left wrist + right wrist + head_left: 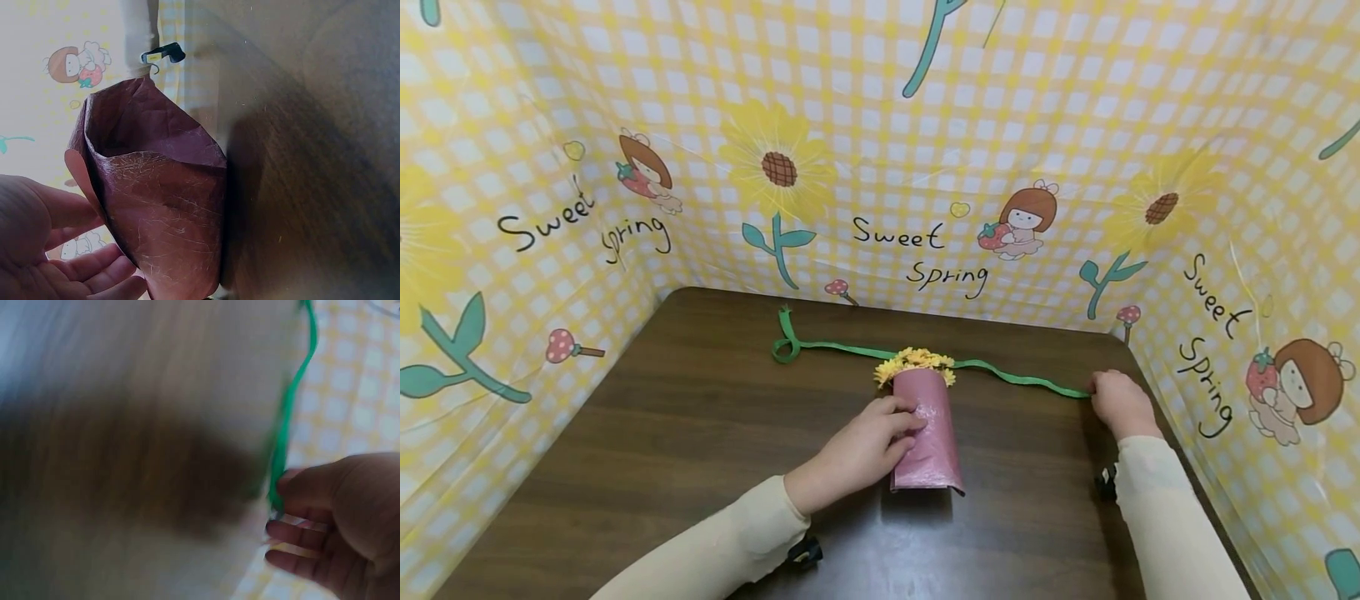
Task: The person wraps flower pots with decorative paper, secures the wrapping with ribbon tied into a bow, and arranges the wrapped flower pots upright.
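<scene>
A bouquet of small yellow flowers (917, 360) in a shiny pink paper wrap (931, 433) lies on the table, flowers facing away. My left hand (865, 442) holds the wrap from its left side, with fingers (912, 423) over the top. In the left wrist view the wrap's open lower end (156, 134) shows a hollow, creased inside. A green ribbon (1022, 379) runs sideways by the flowers, its middle hidden by them. At the right, my right hand (1122, 404) pinches the ribbon's end. The right wrist view, blurred, shows the ribbon (289, 419) leading from the thumb and fingertips.
The dark wooden table (700, 433) meets a yellow checked cloth (880, 167) on the back and both sides. The ribbon's left end (786, 346) lies in a loop near the back edge. My right hand is close to the table's right edge.
</scene>
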`<state>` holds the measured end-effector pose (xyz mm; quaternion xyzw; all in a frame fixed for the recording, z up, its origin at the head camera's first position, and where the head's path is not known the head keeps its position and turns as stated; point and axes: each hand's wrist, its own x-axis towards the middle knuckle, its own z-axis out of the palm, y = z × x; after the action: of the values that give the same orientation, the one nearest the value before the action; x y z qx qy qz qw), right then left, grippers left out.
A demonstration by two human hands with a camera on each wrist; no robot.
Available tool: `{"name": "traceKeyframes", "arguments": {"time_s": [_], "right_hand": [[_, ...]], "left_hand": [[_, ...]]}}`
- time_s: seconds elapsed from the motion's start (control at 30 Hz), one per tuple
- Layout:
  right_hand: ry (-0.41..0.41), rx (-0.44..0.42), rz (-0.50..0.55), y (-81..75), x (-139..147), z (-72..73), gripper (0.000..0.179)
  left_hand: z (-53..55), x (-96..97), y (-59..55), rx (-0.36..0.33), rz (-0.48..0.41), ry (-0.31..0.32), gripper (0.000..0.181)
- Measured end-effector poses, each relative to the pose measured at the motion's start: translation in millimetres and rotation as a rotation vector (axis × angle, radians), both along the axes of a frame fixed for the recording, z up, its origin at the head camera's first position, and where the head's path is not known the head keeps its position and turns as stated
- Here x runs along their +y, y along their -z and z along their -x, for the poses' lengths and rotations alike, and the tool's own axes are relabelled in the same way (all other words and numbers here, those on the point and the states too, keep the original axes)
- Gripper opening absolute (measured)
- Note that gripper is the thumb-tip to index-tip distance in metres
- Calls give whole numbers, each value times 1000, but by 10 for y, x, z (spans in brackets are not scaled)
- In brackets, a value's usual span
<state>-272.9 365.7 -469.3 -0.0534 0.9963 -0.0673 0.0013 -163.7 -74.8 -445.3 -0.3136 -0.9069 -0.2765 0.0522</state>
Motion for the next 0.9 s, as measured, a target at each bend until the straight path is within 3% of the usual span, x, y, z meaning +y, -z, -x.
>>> {"name": "traceKeyframes", "arguments": {"time_s": [0.13, 0.3, 0.4, 0.53, 0.7, 0.9], "right_hand": [[34, 92, 119, -150, -360, -98, 24], [-70, 155, 384, -423, -1163, -381, 28], [-154, 95, 486, -533, -1646, -610, 27], [-177, -60, 481, -583, -2107, -855, 27], [-105, -124, 440, -489, -2310, -983, 37], [25, -183, 529, -330, -2276, -982, 55]], "left_hand": [[3, -2, -2, -18, -2, -3, 29], [26, -13, 20, -25, -27, 10, 27], [53, -23, 39, -50, -63, 18, 27], [99, -27, 63, -81, -107, 12, 28], [147, -35, 84, -145, -168, 14, 31], [208, -57, 115, -262, -281, 35, 31]]}}
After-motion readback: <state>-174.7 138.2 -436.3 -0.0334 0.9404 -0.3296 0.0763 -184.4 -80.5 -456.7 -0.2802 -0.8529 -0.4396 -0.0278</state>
